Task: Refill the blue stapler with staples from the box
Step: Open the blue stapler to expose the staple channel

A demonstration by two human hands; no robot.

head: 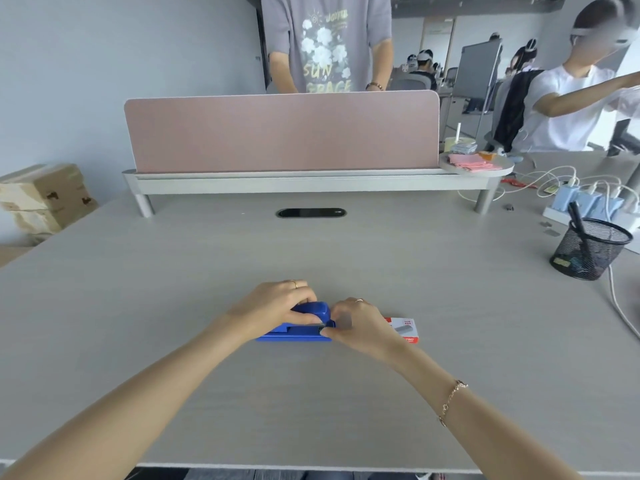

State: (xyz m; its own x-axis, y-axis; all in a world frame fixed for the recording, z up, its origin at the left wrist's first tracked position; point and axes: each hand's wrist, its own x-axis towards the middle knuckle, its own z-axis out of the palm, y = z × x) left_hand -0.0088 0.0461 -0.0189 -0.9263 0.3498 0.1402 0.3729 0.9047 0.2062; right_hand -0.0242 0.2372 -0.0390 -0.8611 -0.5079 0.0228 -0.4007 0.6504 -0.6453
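The blue stapler [298, 332] lies lengthwise on the grey desk, near the middle front. My left hand [277, 306] grips its raised top cover from above. My right hand [356, 323] is at the stapler's right end, fingertips pinched at the open metal channel; whether staples are between them I cannot tell. The red and white staple box [405, 329] lies flat just right of the stapler, partly hidden behind my right hand.
A black mesh pen cup [588, 249] stands at the right, with a power strip and chargers [588, 202] and cables behind it. A pink divider panel [282, 131] on a grey shelf spans the desk's back. Cardboard boxes [45, 199] are at left. People are beyond the divider.
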